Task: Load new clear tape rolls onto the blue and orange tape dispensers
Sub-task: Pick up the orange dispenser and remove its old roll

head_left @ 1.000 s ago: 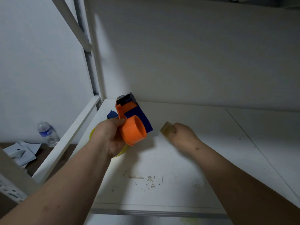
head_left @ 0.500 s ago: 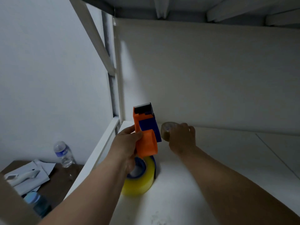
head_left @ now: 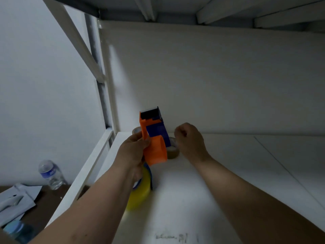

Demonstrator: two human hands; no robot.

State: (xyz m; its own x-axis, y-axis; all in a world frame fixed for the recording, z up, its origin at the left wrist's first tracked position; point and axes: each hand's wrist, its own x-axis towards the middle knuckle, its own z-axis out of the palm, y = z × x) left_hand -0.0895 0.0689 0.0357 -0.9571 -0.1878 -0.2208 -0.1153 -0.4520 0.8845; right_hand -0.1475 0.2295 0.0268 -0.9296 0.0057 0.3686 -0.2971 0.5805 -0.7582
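My left hand (head_left: 132, 153) grips an orange and blue tape dispenser (head_left: 154, 138) and holds it upright above the white shelf (head_left: 202, 199), its orange hub towards me. Under that hand a yellowish clear tape roll (head_left: 140, 192) with a blue core stands on edge on the shelf. A small brown tape core (head_left: 173, 153) rests on the shelf just right of the dispenser. My right hand (head_left: 190, 140) is beside it with curled fingers close to its rim, and nothing shows inside them. Another brownish roll (head_left: 136, 131) peeks out behind the dispenser.
The shelf's back panel (head_left: 211, 85) rises close behind, and another shelf (head_left: 228, 11) hangs overhead. A white frame post (head_left: 107, 95) and rail (head_left: 91, 166) bound the left side. Below left, a plastic water bottle (head_left: 50, 174) and papers (head_left: 15, 201) lie on a brown surface.
The view tilted up. My left hand turned the dispenser more upright. The brown core, held in my right hand before, now sits on the shelf beside that hand.
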